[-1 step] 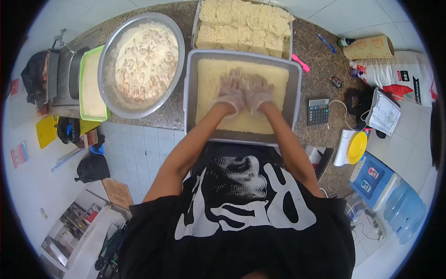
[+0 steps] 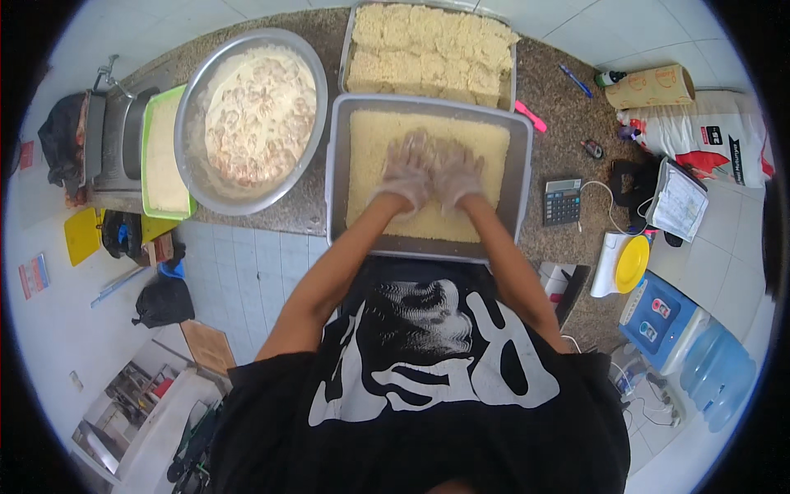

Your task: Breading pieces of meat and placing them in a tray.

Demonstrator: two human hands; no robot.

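Note:
Both my hands wear thin see-through gloves and lie palm down, side by side, on a flat layer of pale yellow crumbs [image 2: 370, 136]. My left hand [image 2: 405, 174] has its fingers stretched forward. Close beside it, my right hand [image 2: 457, 174] rests with fingers extended too. Neither hand grips anything; whatever lies under the palms is hidden. The crumbs fill a grey rectangular tub [image 2: 521, 177] on the counter in front of me. Left of it, a large steel bowl [image 2: 188, 136] holds pinkish lumps in a creamy pale coating [image 2: 262, 115].
Behind the tub, a second tub holds pale yellow crumbly blocks [image 2: 428, 49]. A green-rimmed tray [image 2: 146, 165] stands beyond the bowl, beside a sink [image 2: 132, 140]. On the right are a pink-handled tool [image 2: 531, 116], blue pen [image 2: 576, 81], calculator [image 2: 563, 202] and yellow disc [image 2: 632, 264].
The tubs and bowl appear slightly lower in the picture. My hands stay flat on the crumbs in nearly the same place.

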